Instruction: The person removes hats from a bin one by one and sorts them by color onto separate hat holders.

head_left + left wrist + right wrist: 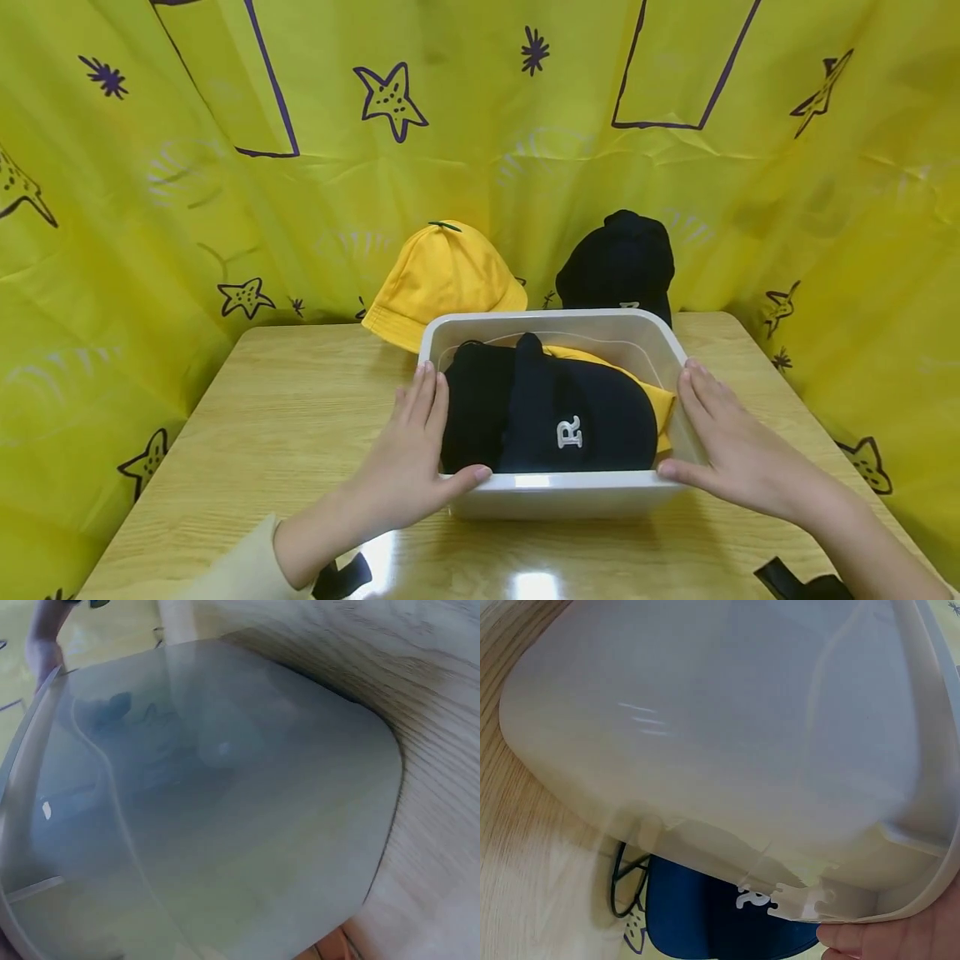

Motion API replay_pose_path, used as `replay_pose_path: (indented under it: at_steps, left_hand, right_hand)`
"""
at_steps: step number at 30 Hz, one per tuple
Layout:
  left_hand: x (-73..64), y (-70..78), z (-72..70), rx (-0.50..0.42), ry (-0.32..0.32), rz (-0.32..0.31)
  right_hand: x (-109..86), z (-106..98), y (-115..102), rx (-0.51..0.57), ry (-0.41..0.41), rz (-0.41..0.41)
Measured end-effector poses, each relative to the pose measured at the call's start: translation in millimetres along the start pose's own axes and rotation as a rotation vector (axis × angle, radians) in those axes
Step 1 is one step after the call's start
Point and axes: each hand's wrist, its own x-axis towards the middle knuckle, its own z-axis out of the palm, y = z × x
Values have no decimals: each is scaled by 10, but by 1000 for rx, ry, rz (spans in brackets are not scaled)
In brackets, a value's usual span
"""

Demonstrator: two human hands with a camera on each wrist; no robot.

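Observation:
A white plastic bin (570,497) stands on the table, holding several caps. On top lies a navy cap (611,408) with a white letter R, beside a black cap (480,400); part of a yellow hat (660,408) shows at their right. My left hand (408,458) rests on the bin's near left corner, fingers straight along the side and thumb on the front rim. At the near right corner my right hand (738,454) touches the rim in the same way. The bin's smooth wall fills both wrist views.
Behind the bin, a yellow hat (450,279) with a green tip stands left and a black cap (618,262) right. A yellow curtain (480,167) with drawn stars surrounds the wooden table (300,408). In the right wrist view, a black wire stand (622,889) stands beside a blue cap (697,915).

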Motion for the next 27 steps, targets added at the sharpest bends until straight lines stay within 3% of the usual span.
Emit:
replay_pose_path:
  at_steps: [7,12,15,20,23,27]
  left_hand:
    - [143,37,-185,177,113,224]
    - [299,84,-394,236,104,412]
    - [407,123,-546,197,0,510]
    - [659,177,-831,106,-315,631]
    - [828,244,-943,95,-471,655]
    - [1041,413,-930,111,-576,659]
  right_hand:
    - [-9,-33,-24,14,-12,20]
    - [-12,-24,-32,12,-7,13]
    - [-7,-10,-41,15,-14,12]
    - [-12,-2,-43,23,-23,21]
    - [-8,-8,-38,22,-23,20]
    - [-17,-20,-32,26,-18,25]
